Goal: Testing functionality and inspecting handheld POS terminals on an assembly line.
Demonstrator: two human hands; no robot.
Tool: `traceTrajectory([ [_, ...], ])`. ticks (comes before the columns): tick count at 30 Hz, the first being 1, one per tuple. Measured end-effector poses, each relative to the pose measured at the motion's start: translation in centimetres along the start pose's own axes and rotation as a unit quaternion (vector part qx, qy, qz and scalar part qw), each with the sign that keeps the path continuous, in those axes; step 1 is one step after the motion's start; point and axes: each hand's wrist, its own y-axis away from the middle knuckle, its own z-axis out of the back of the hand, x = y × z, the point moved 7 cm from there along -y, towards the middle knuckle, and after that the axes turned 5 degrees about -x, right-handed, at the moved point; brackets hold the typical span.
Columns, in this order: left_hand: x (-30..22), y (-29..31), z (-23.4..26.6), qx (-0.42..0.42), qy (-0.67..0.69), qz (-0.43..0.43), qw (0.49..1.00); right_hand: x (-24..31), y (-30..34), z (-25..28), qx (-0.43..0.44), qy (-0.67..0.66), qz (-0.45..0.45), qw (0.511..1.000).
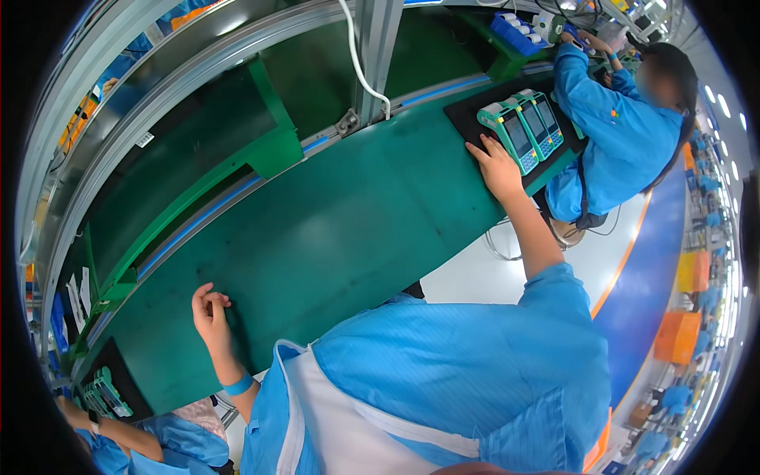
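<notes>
Toward the far right, my right hand (500, 170) reaches out with its fingers extended. Its fingertips rest on the black mat (467, 119), right beside the nearest of a row of handheld payment terminals (518, 136). These have green casings, dark screens and blue keypads, and stand side by side on the mat. Whether the fingers touch the nearest terminal I cannot tell. On the left, my left hand (210, 310) is over the green tabletop (332, 229), loosely bent, fingers apart, with nothing visible in it. A blue band (237, 385) circles that wrist.
A co-worker in blue (613, 131) works at the far right, near a blue bin (518, 33) of white rolls. Another person's arm (127, 435) is at lower left, by more terminals (107, 393). A green shelf (273, 150) and metal post (372, 63) line the far edge.
</notes>
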Motion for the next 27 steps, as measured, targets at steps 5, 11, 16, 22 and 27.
traceTrajectory([
  [5, -0.5, 0.0, -1.0, 0.021, -0.004, 0.005, 1.000, 0.7, -1.2, 0.8, 0.065, -0.069, -0.093, 0.991],
  [11, -1.7, -0.2, -5.8, 0.075, -0.040, -0.011, 0.996, 7.3, -4.8, 9.4, 0.037, -0.493, -0.098, 0.864],
  [16, -3.3, 0.9, -12.0, 0.159, -0.183, -0.123, 0.962, 15.8, -6.5, 20.0, -0.041, -0.526, 0.160, 0.834],
  [22, -2.4, 0.8, -11.6, 0.119, -0.158, -0.150, 0.969, 27.0, -3.7, 24.6, 0.062, -0.735, 0.433, 0.518],
  [27, -2.3, 0.8, -11.8, 0.120, -0.146, -0.146, 0.971, 29.1, -2.9, 26.1, 0.230, -0.734, 0.508, 0.388],
])
